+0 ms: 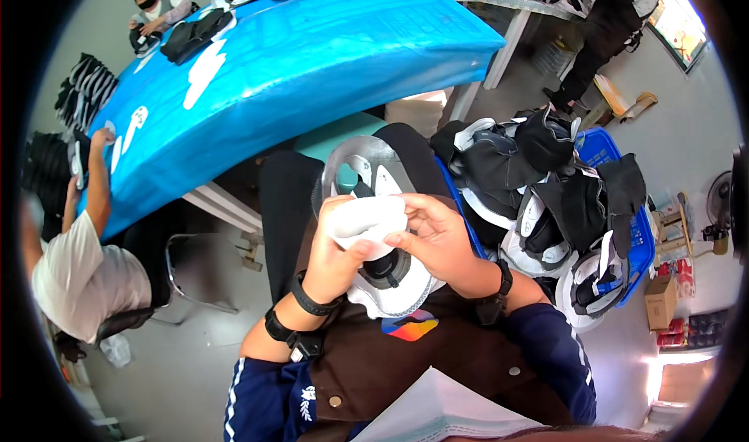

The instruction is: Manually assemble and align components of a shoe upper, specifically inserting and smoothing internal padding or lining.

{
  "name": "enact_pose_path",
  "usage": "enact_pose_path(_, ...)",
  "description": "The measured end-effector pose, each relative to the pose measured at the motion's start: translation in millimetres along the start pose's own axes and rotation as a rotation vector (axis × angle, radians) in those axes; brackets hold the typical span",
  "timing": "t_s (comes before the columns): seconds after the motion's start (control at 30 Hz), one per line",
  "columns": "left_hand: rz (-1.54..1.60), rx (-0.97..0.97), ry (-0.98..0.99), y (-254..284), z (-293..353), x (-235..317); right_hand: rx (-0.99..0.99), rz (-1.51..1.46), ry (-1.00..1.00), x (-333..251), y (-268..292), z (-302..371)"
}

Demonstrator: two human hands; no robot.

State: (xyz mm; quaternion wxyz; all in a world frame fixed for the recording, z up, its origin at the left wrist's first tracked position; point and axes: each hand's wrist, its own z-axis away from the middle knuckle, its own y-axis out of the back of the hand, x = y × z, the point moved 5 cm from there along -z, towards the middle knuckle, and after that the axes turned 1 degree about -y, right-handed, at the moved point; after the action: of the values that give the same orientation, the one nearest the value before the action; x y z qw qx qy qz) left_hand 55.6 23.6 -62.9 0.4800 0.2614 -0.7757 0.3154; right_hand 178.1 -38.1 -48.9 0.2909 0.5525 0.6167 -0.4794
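Observation:
My left hand [334,248] and my right hand [438,237] both grip a small white flat piece [367,222], held up in front of my chest. Beneath it on my lap lies a shoe upper [386,274] in grey, white and black, with a shiny grey edge showing above my fingers. Black bands sit on both wrists. I wear a brown apron over dark blue sleeves.
A blue crate [624,231] heaped with black and white shoe uppers [546,200] stands at my right. A long blue-covered table [312,60] runs ahead with white pieces and black uppers. A person in white sits at left, another at the far end, one stands upper right.

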Motion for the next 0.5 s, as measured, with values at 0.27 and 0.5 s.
enact_pose_path(0.27,-0.059,0.039,-0.041,2,3,2,0.013,0.140,0.024,-7,-2,4)
enact_pose_path(0.5,-0.179,0.090,-0.063,2,2,6,0.039,0.163,0.026,-7,-3,5)
